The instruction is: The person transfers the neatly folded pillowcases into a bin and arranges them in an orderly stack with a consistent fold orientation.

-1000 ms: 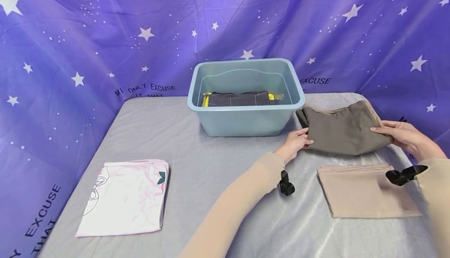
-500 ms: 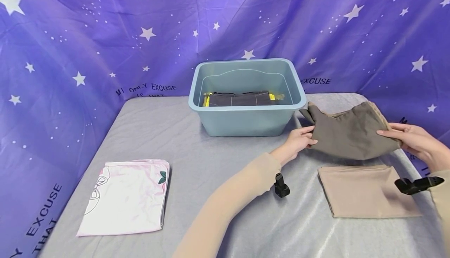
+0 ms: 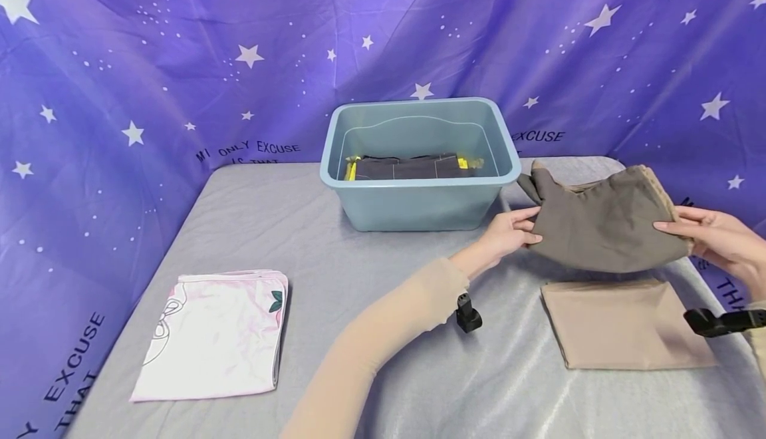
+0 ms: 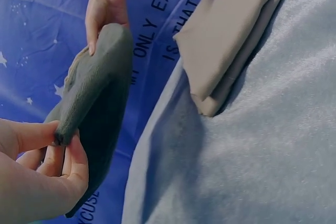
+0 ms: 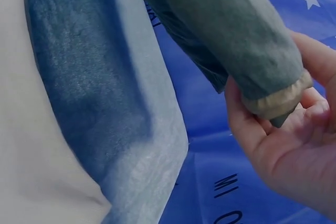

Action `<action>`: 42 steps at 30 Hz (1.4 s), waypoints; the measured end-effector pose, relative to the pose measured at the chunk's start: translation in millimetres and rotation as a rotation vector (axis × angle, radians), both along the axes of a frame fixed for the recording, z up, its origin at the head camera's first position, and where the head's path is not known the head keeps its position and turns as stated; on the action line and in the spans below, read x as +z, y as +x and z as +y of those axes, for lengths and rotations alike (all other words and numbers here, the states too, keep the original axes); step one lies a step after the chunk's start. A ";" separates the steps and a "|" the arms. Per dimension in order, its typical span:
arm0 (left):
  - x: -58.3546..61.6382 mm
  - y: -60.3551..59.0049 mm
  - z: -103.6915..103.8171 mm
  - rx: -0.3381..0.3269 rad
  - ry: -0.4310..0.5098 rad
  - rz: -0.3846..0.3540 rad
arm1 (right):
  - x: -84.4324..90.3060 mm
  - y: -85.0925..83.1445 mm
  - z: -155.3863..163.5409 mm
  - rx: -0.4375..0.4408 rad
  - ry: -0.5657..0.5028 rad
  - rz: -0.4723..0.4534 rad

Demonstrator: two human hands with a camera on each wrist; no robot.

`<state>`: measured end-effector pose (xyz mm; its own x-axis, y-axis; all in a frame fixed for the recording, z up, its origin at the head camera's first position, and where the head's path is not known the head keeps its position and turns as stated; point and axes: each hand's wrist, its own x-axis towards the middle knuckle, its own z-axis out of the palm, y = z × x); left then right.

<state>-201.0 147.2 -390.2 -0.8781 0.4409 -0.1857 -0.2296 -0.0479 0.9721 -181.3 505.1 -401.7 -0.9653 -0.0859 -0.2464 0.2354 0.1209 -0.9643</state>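
Note:
A folded dark olive-grey garment [image 3: 604, 226] hangs slightly sagging between my two hands, raised over the right side of the table. My left hand [image 3: 504, 234] pinches its left edge between thumb and fingers, as the left wrist view also shows. At the opposite end, my right hand [image 3: 718, 236] grips the side with a beige gathered band [image 5: 278, 98], thumb on the near face. A loose flap of the garment sticks up at its upper left. Just in front of it lies a folded beige cloth [image 3: 628, 326], flat on the table.
A blue-grey plastic bin [image 3: 419, 206] stands at the back middle, with a dark folded cloth [image 3: 413, 168] and yellow bits inside. At the left lies a folded white and pink cloth [image 3: 215, 339]. A purple star-printed curtain [image 3: 287, 26] hangs behind the grey-covered table [image 3: 335, 279].
Both hands have moved a little to the right with the garment. It has risen slightly and pulled away from the bin; its upper-left flap now stands up more.

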 end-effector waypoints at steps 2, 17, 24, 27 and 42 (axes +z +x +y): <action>4.2 0.8 -2.0 -0.014 -0.004 0.019 | -18.2 -9.9 23.0 -0.010 0.015 0.008; 36.1 1.9 -13.4 -0.186 0.028 0.060 | 10.0 6.0 6.4 0.182 -0.429 0.185; 46.8 0.6 -14.4 -0.215 0.023 0.057 | -11.5 -7.3 38.1 0.184 -0.460 0.255; 48.6 0.4 -14.8 -0.225 0.048 0.031 | 8.5 1.7 14.7 0.237 -0.522 0.276; 62.8 -1.3 -37.1 -0.294 0.227 -0.009 | 68.0 26.8 -64.7 0.277 -0.683 0.263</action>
